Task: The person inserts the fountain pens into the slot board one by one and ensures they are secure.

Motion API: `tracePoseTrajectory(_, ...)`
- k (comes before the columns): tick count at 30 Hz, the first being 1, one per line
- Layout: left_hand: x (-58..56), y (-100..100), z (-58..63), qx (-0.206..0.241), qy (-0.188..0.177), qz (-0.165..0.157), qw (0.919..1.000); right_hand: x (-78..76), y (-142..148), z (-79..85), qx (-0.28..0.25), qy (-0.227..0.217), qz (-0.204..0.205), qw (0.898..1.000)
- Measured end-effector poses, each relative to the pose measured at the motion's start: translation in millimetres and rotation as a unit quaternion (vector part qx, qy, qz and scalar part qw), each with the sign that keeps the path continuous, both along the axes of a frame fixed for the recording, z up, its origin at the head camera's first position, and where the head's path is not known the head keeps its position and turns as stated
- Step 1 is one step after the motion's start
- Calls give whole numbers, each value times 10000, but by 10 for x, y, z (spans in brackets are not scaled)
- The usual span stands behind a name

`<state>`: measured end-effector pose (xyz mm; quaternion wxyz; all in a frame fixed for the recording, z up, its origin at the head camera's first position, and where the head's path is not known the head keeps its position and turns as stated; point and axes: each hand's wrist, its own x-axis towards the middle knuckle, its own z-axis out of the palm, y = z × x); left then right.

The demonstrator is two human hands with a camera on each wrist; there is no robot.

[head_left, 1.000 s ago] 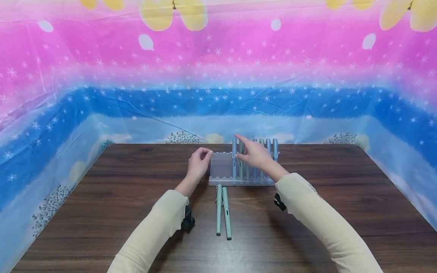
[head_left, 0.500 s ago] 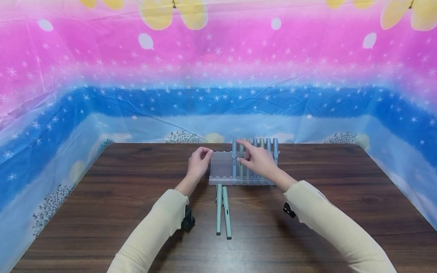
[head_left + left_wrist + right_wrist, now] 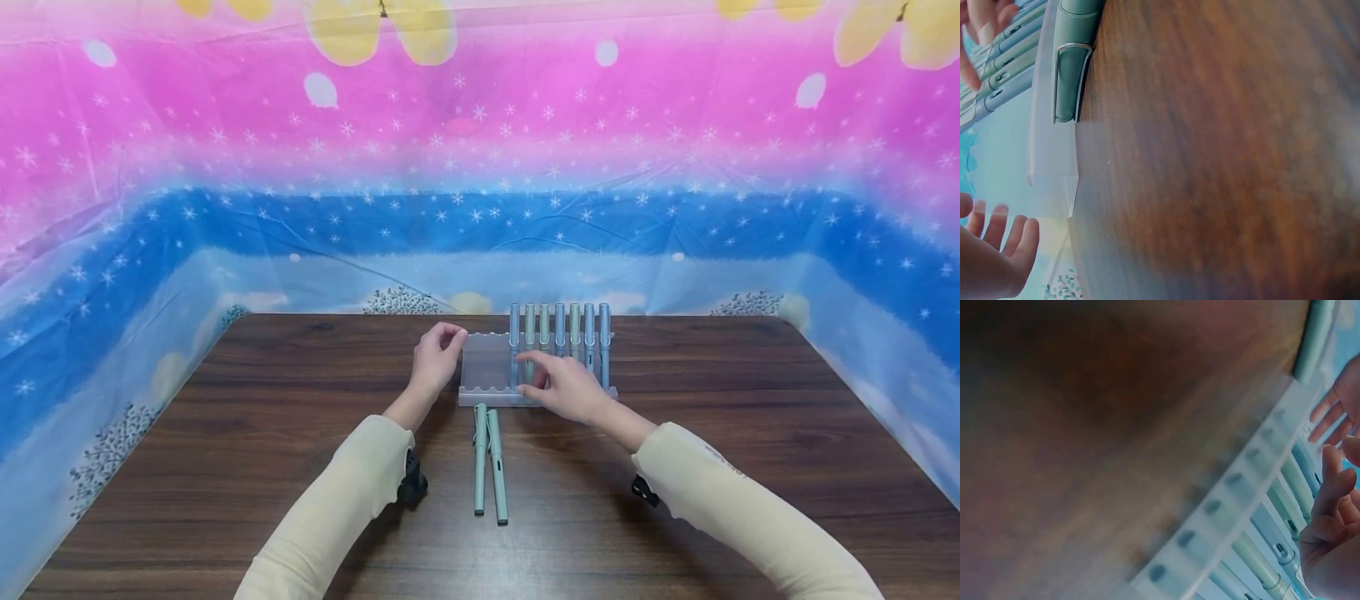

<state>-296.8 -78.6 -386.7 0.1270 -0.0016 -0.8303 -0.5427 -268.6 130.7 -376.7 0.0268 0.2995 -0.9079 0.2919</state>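
Observation:
A translucent pen rack with scalloped edges stands at the back of the table. Several pale blue and green capped pens stand side by side in its right part. My left hand pinches the rack's upper left corner between thumb and fingers, also visible in the left wrist view. In front of the pens is my right hand, thumb and index finger apart with nothing between them; it hides their lower parts. On the table before the rack lie two green pens, a left one and a right one, caps toward the rack.
The brown wooden table reaches back to a patterned cloth in pink and blue that surrounds it. Black wrist cameras sit under both sleeves.
My right hand has drawn down and back from the pen tops toward the rack's front edge, uncovering the caps. My left hand keeps its place on the rack corner.

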Motion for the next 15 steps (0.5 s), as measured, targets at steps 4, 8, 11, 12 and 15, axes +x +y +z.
tracePoseTrajectory(4, 0, 0, 5, 25, -6, -34, 10000, 43, 7, -54, 10, -287, 69, 9996)
tracePoseTrajectory(8, -6, -1, 0, 23, 16, -35, 10000, 69, -8, -83, 46, -393, 252, 9989)
tracePoseTrajectory(11, -9, -6, -8, 36, 12, -52, 10000, 89, -32, -103, 124, -498, 431, 9978)
tracePoseTrajectory(12, -9, -7, -8, 46, 3, -63, 10000, 97, -39, -110, 160, -554, 481, 9972)
tracePoseTrajectory(15, -10, -11, -9, 58, 4, -96, 9999, 120, -59, -127, 252, -691, 602, 9955)
